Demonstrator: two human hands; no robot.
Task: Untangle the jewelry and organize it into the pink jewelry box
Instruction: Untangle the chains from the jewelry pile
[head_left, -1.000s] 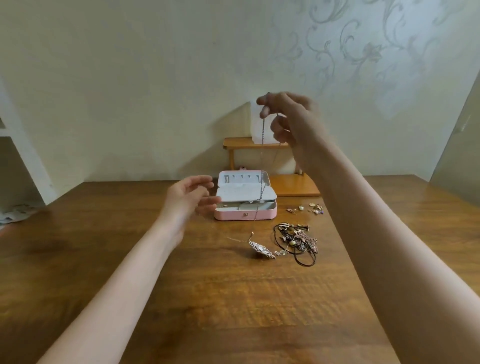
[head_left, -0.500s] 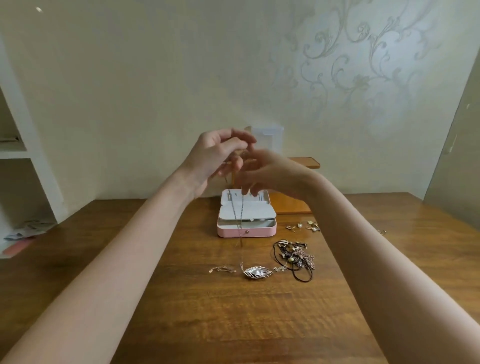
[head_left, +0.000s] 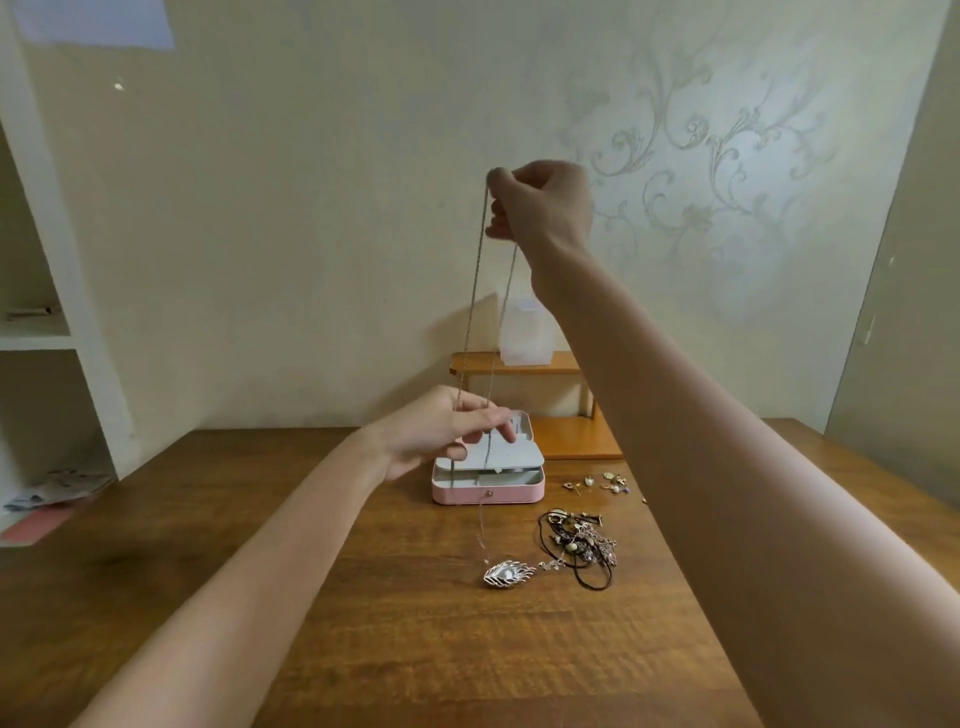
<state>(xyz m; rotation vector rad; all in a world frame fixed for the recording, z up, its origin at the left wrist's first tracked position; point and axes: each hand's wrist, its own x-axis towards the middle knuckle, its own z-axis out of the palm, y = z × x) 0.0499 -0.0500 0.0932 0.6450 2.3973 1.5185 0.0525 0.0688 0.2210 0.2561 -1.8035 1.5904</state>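
Observation:
My right hand (head_left: 543, 208) is raised high and pinches the top of a thin silver chain (head_left: 475, 301), which hangs down in two strands. Lower down, my left hand (head_left: 441, 434) pinches the same strands just above the open pink jewelry box (head_left: 488, 491). Below it the chain runs on to a silver leaf pendant (head_left: 508, 573) lying on the wooden table (head_left: 415, 623). A tangle of dark cords and jewelry (head_left: 582, 545) lies right of the pendant. Small earrings (head_left: 597, 483) are scattered right of the box.
A small wooden shelf (head_left: 519, 364) with a translucent white container (head_left: 524, 332) stands against the wall behind the box. White shelving (head_left: 52, 338) with papers is at the left. A grey door or panel (head_left: 904, 312) is at the right.
My hands were together in front of the box half a second ago. My right hand has lifted the chain high while my left hand dropped down along the strands.

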